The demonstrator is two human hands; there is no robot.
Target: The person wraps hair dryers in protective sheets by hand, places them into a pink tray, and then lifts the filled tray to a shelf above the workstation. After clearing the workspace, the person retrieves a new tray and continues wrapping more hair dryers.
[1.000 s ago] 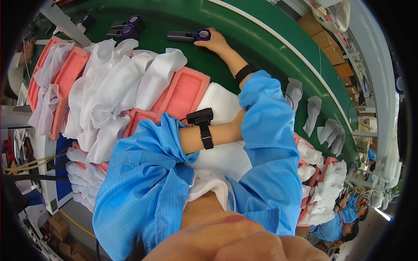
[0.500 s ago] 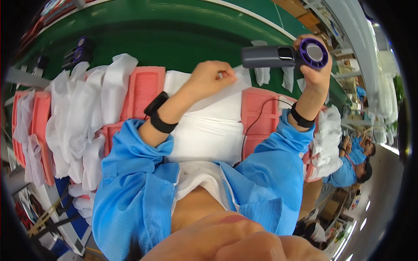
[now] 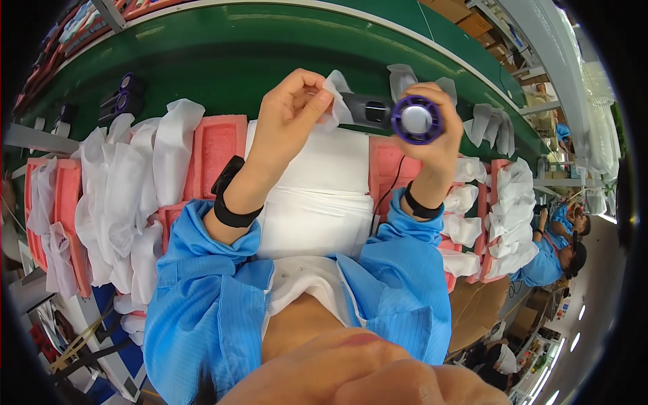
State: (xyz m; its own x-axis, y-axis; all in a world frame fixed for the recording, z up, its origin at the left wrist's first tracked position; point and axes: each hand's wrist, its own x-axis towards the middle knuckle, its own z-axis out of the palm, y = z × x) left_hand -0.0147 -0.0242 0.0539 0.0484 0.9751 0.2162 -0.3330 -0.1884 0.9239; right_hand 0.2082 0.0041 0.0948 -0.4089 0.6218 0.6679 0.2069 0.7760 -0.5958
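My right hand (image 3: 445, 125) is wrapped round the head of a dark grey handheld fan (image 3: 368, 111) with a purple ring. The fan lies level, its round face turned up and its handle pointing left. In my left hand (image 3: 287, 115), thumb and fingers pinch a thin translucent white sleeve (image 3: 336, 94). The sleeve's mouth covers the end of the handle. Beneath both hands is a stack of white sheets (image 3: 317, 216), between pink foam trays (image 3: 219, 155).
White-wrapped items (image 3: 121, 196) lie over the trays at left, with more wrapped pieces (image 3: 511, 216) at right. Purple-ringed devices (image 3: 125, 94) stand on the green bench (image 3: 250, 47) at far left. Loose sleeves (image 3: 489, 128) lie at far right. Co-workers in blue (image 3: 550, 260) are beyond.
The fan has moved left and slightly down in my right hand. My left hand has moved left and now holds the sleeve over the handle's end.
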